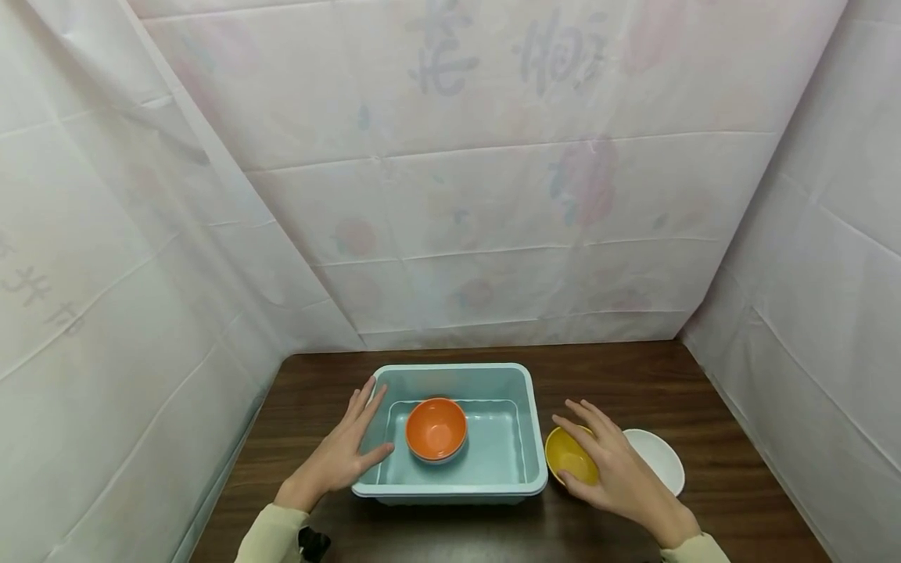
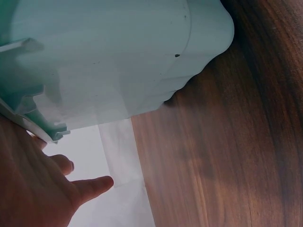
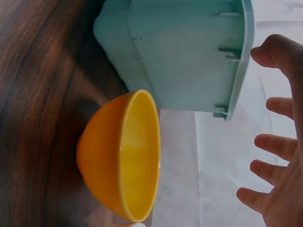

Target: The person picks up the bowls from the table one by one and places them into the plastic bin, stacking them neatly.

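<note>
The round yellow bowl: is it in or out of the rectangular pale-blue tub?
Out: the yellow bowl stands upright on the dark wooden table, beside the tub.

A dark brown bench (image 1: 598, 367) with streaked wood grain ran back to a white rear sheet (image 1: 479, 203), which rose behind it like a wall. Straight fold lines crossed that sheet, among faint pink and blue blotches and grey characters (image 1: 443, 59). A rumpled left sheet (image 1: 127, 188) and a creased right sheet (image 1: 809, 234) flanked the bench in soft, pale light.
</note>
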`<state>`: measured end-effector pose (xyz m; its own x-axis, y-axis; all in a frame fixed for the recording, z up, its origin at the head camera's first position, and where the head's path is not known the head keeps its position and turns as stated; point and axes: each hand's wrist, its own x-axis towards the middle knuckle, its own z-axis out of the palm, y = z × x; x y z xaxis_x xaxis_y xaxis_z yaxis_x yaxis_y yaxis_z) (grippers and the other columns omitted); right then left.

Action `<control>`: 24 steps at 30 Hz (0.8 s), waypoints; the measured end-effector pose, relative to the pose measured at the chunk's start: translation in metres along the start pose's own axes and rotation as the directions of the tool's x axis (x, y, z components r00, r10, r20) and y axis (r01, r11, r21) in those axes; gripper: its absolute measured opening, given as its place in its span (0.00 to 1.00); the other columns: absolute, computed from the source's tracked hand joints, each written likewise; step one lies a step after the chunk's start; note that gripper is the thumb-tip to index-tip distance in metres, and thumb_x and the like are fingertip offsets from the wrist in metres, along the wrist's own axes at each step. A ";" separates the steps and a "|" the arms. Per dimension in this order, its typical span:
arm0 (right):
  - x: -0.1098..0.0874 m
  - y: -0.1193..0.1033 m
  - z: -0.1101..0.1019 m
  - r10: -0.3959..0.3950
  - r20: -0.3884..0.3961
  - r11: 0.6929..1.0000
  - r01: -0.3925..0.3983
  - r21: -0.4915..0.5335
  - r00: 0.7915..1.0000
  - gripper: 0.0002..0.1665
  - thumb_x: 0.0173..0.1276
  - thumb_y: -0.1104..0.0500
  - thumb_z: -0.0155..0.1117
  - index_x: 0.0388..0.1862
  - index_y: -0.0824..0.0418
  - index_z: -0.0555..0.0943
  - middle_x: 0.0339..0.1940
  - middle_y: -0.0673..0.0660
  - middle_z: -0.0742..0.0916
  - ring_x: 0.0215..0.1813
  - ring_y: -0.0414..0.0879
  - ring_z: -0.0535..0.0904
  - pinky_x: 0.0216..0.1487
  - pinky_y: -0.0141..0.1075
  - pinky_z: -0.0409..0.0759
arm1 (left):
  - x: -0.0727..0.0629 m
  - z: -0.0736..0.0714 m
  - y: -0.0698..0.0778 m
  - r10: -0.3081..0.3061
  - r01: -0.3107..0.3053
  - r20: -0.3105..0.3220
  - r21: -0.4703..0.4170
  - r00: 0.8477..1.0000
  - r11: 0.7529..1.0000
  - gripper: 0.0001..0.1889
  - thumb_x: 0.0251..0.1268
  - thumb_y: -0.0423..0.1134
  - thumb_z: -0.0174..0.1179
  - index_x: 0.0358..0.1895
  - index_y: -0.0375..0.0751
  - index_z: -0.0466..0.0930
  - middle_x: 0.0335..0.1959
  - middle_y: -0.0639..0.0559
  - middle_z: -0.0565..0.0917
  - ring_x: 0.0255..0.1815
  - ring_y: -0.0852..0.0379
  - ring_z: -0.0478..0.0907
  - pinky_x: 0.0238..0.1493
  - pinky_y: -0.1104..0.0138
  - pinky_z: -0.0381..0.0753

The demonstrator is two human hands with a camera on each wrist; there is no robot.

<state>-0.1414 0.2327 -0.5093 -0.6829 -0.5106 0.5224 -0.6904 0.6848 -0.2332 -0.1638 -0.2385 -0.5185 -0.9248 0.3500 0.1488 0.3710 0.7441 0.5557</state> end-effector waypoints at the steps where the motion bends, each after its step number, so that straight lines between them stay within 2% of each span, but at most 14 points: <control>1: 0.000 0.001 0.001 -0.007 -0.004 1.000 0.007 -0.003 1.000 0.45 0.56 0.45 0.78 0.73 0.55 0.76 0.75 0.63 0.74 0.73 0.69 0.71 0.62 0.67 0.75 | 0.000 0.000 0.000 0.000 0.000 -0.001 0.000 1.000 1.000 0.49 0.70 0.61 0.62 0.85 0.50 0.45 0.87 0.49 0.37 0.84 0.27 0.37 0.65 0.22 0.58; 9: -0.006 0.008 0.014 0.006 0.011 1.000 -0.006 -0.022 1.000 0.48 0.51 0.49 0.82 0.73 0.52 0.76 0.74 0.65 0.75 0.71 0.71 0.71 0.57 0.70 0.77 | 0.000 0.001 0.000 0.007 -0.007 -0.004 -0.005 1.000 1.000 0.49 0.70 0.60 0.61 0.86 0.51 0.45 0.87 0.45 0.38 0.84 0.27 0.37 0.65 0.22 0.58; 18: -0.014 0.012 0.023 0.111 0.128 0.991 -0.100 -0.087 0.986 0.55 0.51 0.38 0.80 0.78 0.49 0.70 0.78 0.66 0.69 0.74 0.72 0.68 0.61 0.75 0.70 | -0.002 0.001 -0.001 0.002 -0.002 -0.001 -0.001 1.000 1.000 0.48 0.70 0.60 0.61 0.85 0.51 0.45 0.87 0.46 0.38 0.84 0.27 0.38 0.63 0.21 0.59; 24: -0.014 0.016 0.030 0.179 0.193 0.980 -0.157 -0.121 0.965 0.60 0.50 0.34 0.79 0.81 0.47 0.66 0.81 0.67 0.63 0.78 0.72 0.60 0.65 0.77 0.63 | -0.001 0.000 0.000 0.003 -0.003 -0.007 0.000 1.000 1.000 0.48 0.70 0.60 0.61 0.85 0.52 0.45 0.87 0.47 0.38 0.84 0.27 0.38 0.63 0.21 0.60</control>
<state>-0.1501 0.2357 -0.5454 -0.8283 -0.4704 0.3044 -0.5403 0.8145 -0.2115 -0.1632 -0.2384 -0.5188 -0.9243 0.3482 0.1560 0.3736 0.7431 0.5551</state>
